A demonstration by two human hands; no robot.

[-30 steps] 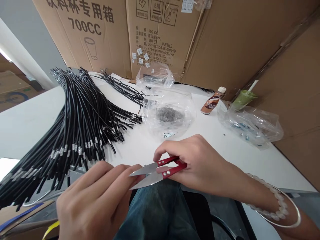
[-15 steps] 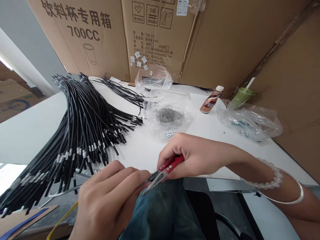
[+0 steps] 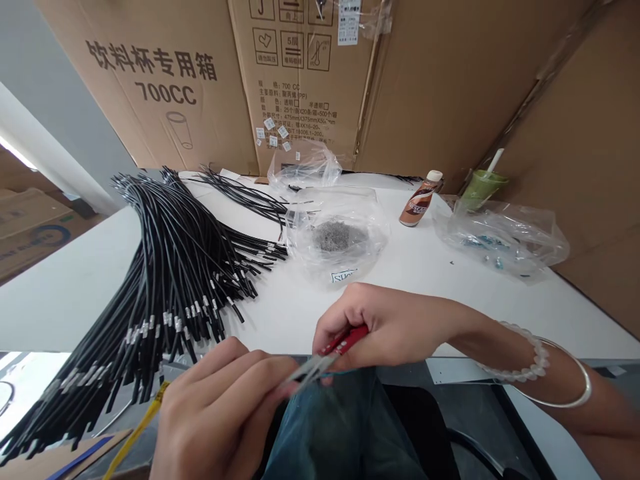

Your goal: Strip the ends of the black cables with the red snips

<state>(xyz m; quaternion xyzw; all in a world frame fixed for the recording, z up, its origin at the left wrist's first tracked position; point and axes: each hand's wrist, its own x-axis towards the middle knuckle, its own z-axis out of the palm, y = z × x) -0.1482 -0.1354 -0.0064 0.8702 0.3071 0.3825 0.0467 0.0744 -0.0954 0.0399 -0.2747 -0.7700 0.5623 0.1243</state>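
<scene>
My right hand (image 3: pixel 385 323) is closed round the red handles of a pair of thread snips (image 3: pixel 353 339). Their pointed blades angle down to the left and are smeared by motion. The blade tips are at the fingertips of my left hand (image 3: pixel 215 403), which is curled shut. Whatever its fingers pinch is hidden behind them. Left of my hands, a thick bundle of black cables (image 3: pixel 173 260) with silver-white bands near the ends lies on the white table (image 3: pixel 415 267) and hangs over its front edge.
Behind my hands is a clear bag (image 3: pixel 337 237) of small grey pieces. Farther right stand a brown bottle (image 3: pixel 419 200), a green cup (image 3: pixel 483 189) and another clear bag (image 3: pixel 505 243). Cardboard boxes (image 3: pixel 300 93) wall off the back. A yellow strap (image 3: pixel 137 427) hangs at lower left.
The view has tilted up a little, so the table and boxes sit lower. Both hands keep nearly the same pose, and the snips' blades now look blurred.
</scene>
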